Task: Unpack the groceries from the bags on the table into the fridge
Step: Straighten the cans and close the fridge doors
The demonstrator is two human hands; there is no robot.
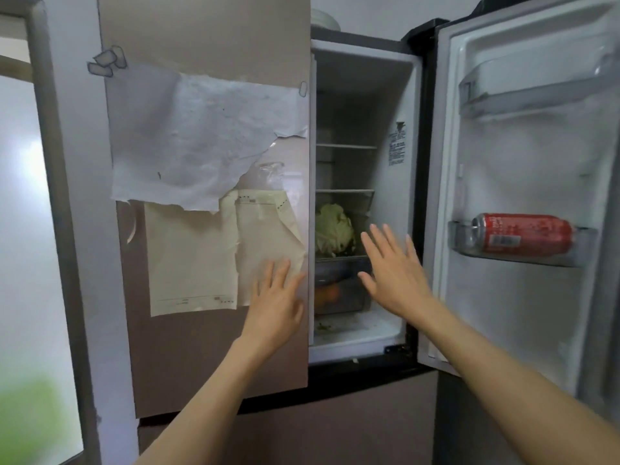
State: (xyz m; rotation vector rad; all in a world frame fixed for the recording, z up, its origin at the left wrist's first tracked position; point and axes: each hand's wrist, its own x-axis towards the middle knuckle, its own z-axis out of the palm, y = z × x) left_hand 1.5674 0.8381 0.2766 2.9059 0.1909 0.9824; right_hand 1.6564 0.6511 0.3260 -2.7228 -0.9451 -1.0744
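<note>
Closest to you are both arms reaching forward, and neither hand has anything in it. Your left hand (276,293) is spread flat with straight fingers over the closed left door (208,347), right at the edge of the cream paper (194,256) taped there; can't tell if it's actually touching. Your right hand (391,263) is spread wide too, held up in the gap in front of the open fridge (396,135).

Out on the right, the open door (536,162) has a red can (523,233) lying on its side in the door rack (520,255). Cans like that are stiff and slick, probably cold and wet, so I'd grab one round the middle.

Further in there's a cabbage (333,233) on a shelf, light-ish, leafy, a bit squashy; cup it from underneath rather than pinching leaves. Below it is a clear drawer (345,286) with something orange in it, can't make out what.

No bags or table in view, so the rest of the groceries must be somewhere behind you. Guessing you're between trips
</note>
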